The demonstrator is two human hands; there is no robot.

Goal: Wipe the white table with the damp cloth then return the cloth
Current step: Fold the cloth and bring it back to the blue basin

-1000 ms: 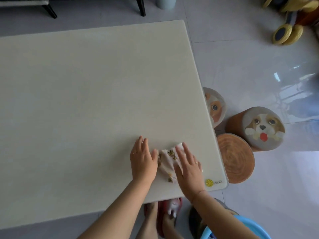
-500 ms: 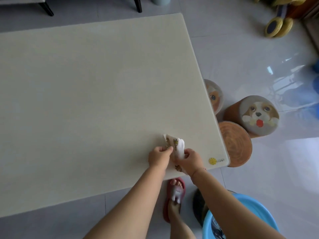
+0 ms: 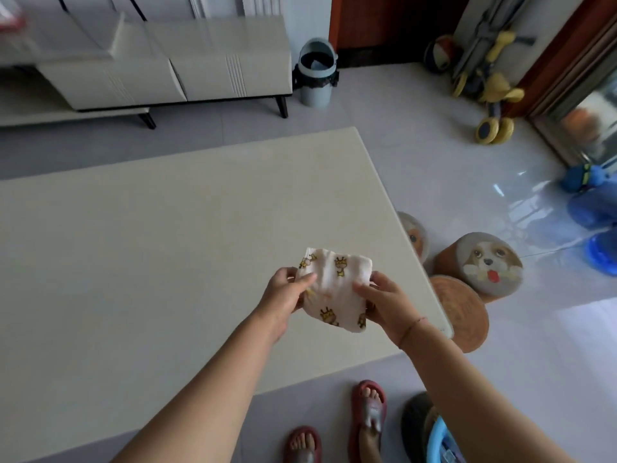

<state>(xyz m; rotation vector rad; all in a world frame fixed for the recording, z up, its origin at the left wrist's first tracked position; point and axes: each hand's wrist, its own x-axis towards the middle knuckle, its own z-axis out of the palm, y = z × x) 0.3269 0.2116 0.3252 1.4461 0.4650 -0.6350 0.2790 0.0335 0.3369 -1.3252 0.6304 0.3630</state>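
Pinching the cloth (image 3: 334, 292) from either side, both hands hold it up in the air above the near right part of the table (image 3: 150, 262), clear of the top. The left hand (image 3: 283, 297) has its thumb laid on the cloth's front face and its fingers curled behind the left edge, a narrow clamp. The right hand (image 3: 387, 302) grips the right edge the same way, thumb in front, fingers tucked behind and partly hidden by the fabric. The cloth is white with small yellow giraffe prints, bunched and slightly spread between the two hands, its lower corner hanging free.

Half a second ago the hands were low at the table's near edge with the cloth crumpled small between them, just off the surface; a second ago both palms lay flat on the top with the cloth pressed under them. Now the cloth is raised and opened wider. The view has also tipped up: a sofa (image 3: 167, 75) and a bin (image 3: 315, 73) show beyond the far edge, where before the table filled most of the picture. The stools (image 3: 480, 269) stay by the right edge, and two red slippers (image 3: 367, 409) show on the floor below.
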